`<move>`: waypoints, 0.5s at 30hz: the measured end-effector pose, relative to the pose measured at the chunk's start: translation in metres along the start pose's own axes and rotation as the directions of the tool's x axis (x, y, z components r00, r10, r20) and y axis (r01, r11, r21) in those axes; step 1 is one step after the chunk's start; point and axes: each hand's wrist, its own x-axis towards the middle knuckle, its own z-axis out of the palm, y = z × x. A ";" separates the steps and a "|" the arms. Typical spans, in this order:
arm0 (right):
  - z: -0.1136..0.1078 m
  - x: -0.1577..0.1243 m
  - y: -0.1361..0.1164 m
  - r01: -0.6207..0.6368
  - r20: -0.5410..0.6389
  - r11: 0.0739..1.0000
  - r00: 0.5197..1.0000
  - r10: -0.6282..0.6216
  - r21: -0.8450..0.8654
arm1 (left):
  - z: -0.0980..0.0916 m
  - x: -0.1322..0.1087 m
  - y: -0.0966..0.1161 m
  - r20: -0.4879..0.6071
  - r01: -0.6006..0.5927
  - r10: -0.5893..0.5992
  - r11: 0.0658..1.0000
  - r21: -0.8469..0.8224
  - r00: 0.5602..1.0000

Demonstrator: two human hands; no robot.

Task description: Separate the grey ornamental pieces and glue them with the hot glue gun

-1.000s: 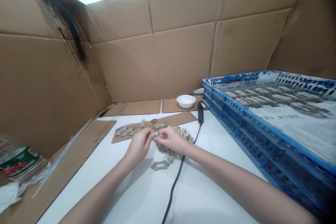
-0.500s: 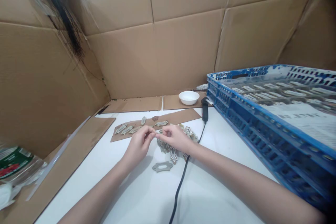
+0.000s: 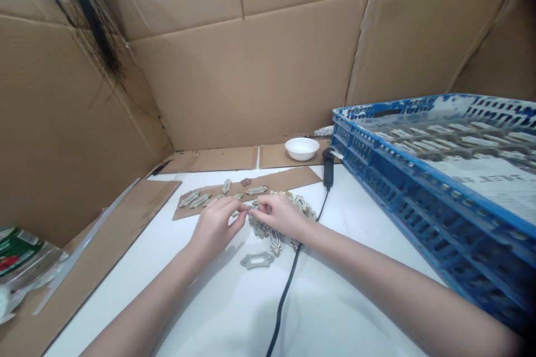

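- left hand (image 3: 215,224) and right hand (image 3: 280,215): fingers curled, tips meeting over the white table (image 3: 343,256), pinched on a small piece (image 3: 250,210) too small to identify.
- pile of ornate plates (image 3: 271,236): under the right hand, which is the nearer one.
- loose plate (image 3: 257,260): just near of both hands, long axis left to right.
- cardboard strip (image 3: 293,178): just far of the hands.

One white bowl (image 3: 302,148), one blue crate (image 3: 419,201), one black cable (image 3: 288,284), one heap of plates (image 3: 274,239).

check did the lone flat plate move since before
No, the flat plate keeps its spot just left of the black cable; the camera tilted.
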 end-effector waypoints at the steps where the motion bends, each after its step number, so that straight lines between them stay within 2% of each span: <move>1: 0.000 0.000 0.000 0.004 0.001 1.000 1.000 -0.004 -0.013 | 0.000 0.000 -0.001 -0.005 -0.030 0.031 0.999 0.033 1.000; 7: 0.000 -0.003 -0.006 0.018 0.021 0.993 1.000 -0.016 -0.115 | 0.001 0.000 -0.002 -0.024 -0.154 0.162 0.965 0.212 0.986; 11: 0.000 -0.005 -0.010 0.053 0.045 0.976 0.998 -0.045 -0.209 | 0.003 -0.001 -0.001 0.003 -0.204 0.215 0.921 0.333 0.977; 15: 0.002 -0.006 -0.013 0.042 0.074 0.964 0.997 -0.023 -0.263 | 0.009 -0.002 -0.002 0.026 -0.262 0.277 0.869 0.420 0.960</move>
